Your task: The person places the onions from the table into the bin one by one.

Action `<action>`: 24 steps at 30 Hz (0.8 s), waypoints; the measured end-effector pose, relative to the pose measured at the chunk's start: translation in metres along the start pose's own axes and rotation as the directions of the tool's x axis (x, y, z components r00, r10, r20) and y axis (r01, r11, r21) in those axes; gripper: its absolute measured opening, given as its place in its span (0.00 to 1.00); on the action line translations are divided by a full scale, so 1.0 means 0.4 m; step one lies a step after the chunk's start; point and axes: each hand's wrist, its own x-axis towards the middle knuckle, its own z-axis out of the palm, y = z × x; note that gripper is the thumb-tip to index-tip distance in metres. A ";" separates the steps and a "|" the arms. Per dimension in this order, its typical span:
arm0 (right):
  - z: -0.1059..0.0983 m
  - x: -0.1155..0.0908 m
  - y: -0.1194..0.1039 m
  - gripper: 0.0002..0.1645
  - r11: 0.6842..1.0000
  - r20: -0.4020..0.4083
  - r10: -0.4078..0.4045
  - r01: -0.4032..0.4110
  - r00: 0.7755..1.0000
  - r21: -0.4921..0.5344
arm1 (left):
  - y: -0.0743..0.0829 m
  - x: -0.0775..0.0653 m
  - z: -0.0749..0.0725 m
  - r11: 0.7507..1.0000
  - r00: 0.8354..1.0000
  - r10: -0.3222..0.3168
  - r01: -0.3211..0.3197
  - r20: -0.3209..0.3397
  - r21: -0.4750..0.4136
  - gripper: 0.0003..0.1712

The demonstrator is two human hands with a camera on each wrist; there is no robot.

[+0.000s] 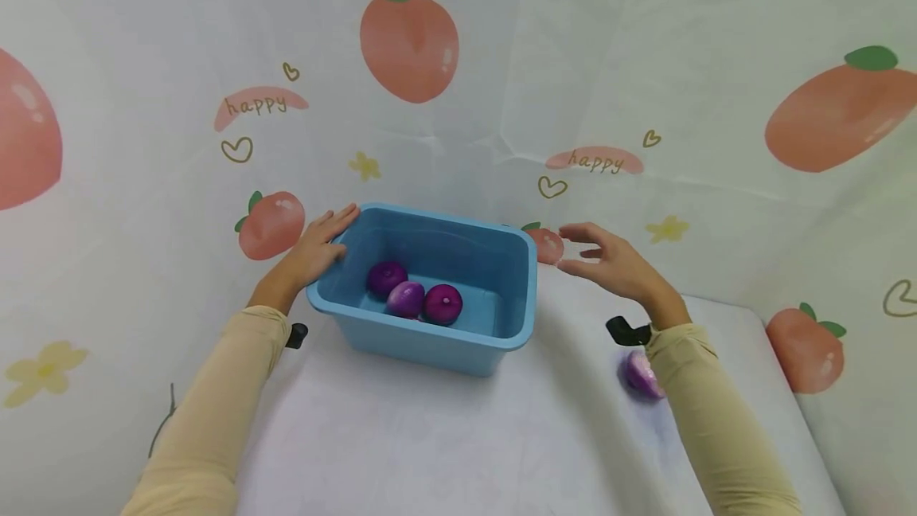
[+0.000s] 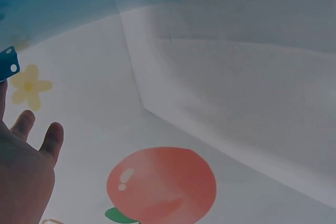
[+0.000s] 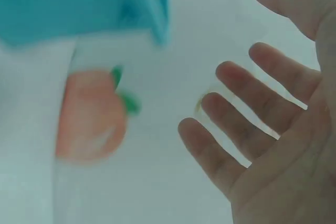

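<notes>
A light-blue plastic basin [image 1: 430, 347] stands on the white-covered table in the head view. Inside lie three purple round vegetables that look like red onions [image 1: 442, 304], grouped toward its left and middle. My left hand [image 1: 312, 252] rests against the basin's left rim, fingers extended and thumb at the edge. Apart from the basin's right side, my right hand [image 1: 609, 263] hovers with fingers spread and nothing in its grasp; the right wrist view shows its bare palm. Another purple piece [image 1: 642, 375], with a paler face, lies on the table, partly hidden by the right sleeve.
White cloth printed with peaches [image 1: 410, 48], hearts and flowers hangs behind and at both sides. The table [image 1: 430, 444] has a right edge [image 1: 795, 412] beside the cloth. Dark wrist-camera mounts [image 1: 627, 331] sit on both wrists.
</notes>
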 end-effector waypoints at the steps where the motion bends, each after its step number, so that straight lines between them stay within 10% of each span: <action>1: -0.008 -0.023 0.018 0.37 1.000 -0.003 0.017 -0.017 1.000 -0.020 | 0.000 0.000 -0.001 1.000 1.000 0.000 0.000 0.001 0.003 0.47; 11: -0.015 -0.223 0.172 0.42 0.972 0.111 0.215 -0.202 0.970 -0.119 | 0.002 -0.003 -0.003 1.000 1.000 0.013 -0.013 0.005 0.007 0.46; 24: 0.005 -0.322 0.258 0.52 0.906 0.338 0.422 -0.373 0.841 -0.201 | 0.000 -0.004 -0.002 1.000 1.000 0.008 -0.008 0.008 0.000 0.46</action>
